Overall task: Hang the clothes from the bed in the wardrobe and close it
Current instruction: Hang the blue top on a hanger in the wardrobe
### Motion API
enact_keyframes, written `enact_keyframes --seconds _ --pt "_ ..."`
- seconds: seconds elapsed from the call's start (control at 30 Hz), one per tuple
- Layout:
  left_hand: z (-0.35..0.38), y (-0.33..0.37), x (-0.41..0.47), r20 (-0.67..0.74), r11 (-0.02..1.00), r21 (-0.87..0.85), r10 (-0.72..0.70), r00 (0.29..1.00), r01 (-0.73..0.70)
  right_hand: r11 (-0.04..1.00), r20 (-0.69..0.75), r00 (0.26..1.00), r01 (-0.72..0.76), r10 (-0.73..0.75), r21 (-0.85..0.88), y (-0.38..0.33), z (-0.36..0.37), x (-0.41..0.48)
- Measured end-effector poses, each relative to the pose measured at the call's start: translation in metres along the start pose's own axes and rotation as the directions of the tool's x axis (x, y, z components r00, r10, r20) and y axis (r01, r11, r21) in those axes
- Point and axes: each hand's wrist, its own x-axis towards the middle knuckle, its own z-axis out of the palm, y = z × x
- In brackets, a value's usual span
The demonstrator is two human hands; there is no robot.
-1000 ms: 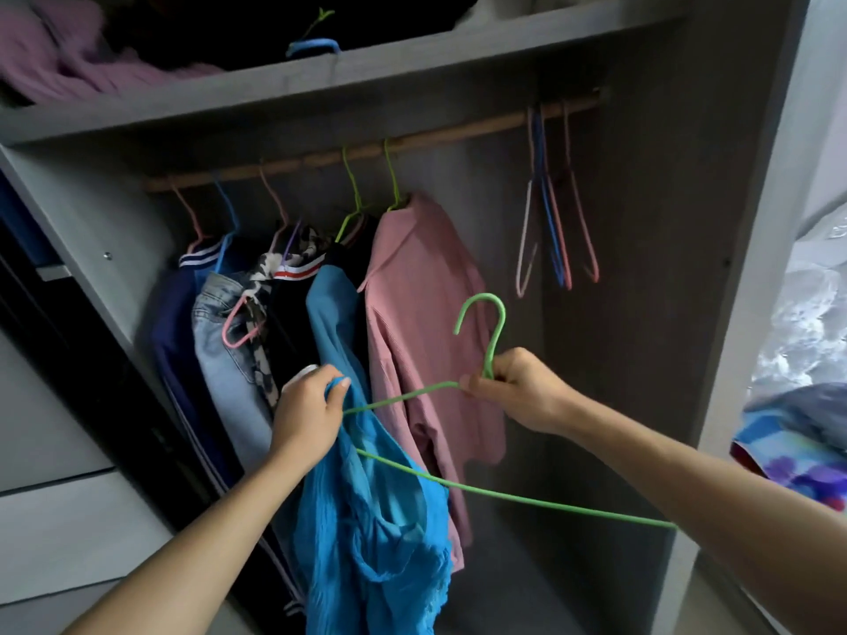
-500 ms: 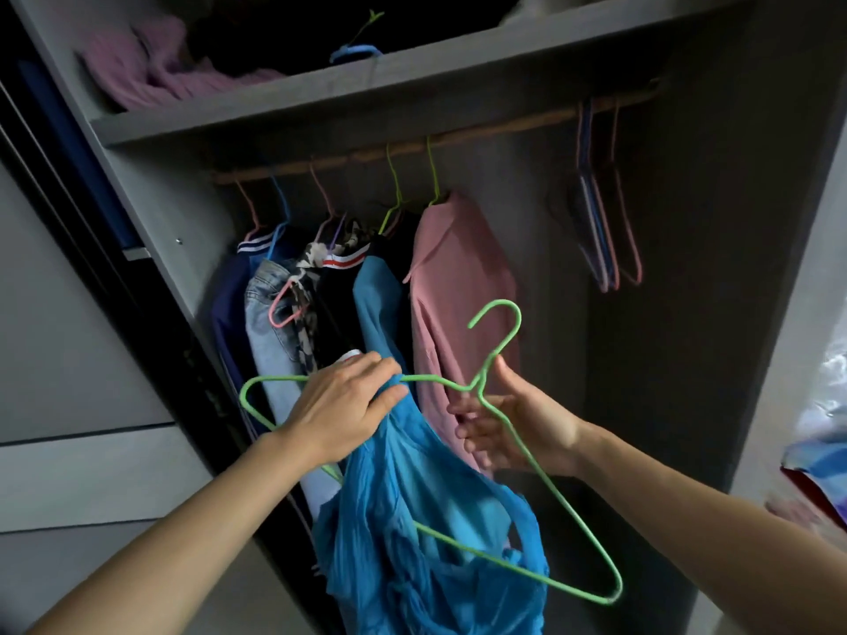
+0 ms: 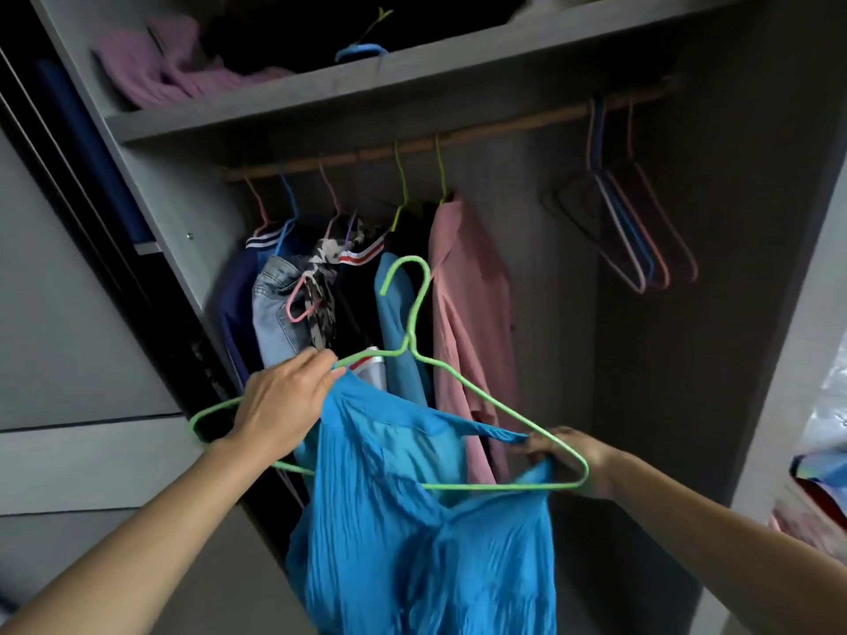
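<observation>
We grip the green hanger [image 3: 415, 355] and the blue garment [image 3: 403, 520] in front of the open wardrobe [image 3: 321, 91]. Our left hand [image 3: 279, 405] clenches the hanger's left arm with bunched cloth; our right hand [image 3: 566, 456] pinches fabric at its right corner — fingertips partly hidden. The garment's lower end is cut off by the frame's bottom edge.

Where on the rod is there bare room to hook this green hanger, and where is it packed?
Free: the rod between the pink shirt and the empty hangers near the right wall. Crowded: left of the pink shirt, clothes hang tight to the left wall. The green hanger, with the blue garment, is in the left hand and right hand.
</observation>
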Motion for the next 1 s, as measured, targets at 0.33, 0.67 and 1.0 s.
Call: enact_keyframes --seconds 0.33,0.67,1.0 --pt "0.025 0.004 -0.012 0.068 0.976 -0.042 -0.210 0.975 0.213 0.901 -0.489 0.808 0.424 -0.328 0.095 -0.043 0.005 -0.014" --pt "0.030 0.031 0.004 0.148 0.927 -0.148 -0.325 0.934 0.346 0.722 -0.613 0.456 0.101 -0.645 -0.684 -0.056 -0.006 -0.014" --pt "0.029 0.022 0.013 0.071 0.948 0.045 -0.317 0.946 0.315 0.567 -0.244 0.836 0.093 -0.491 -0.819 -0.076 -0.005 -0.020"
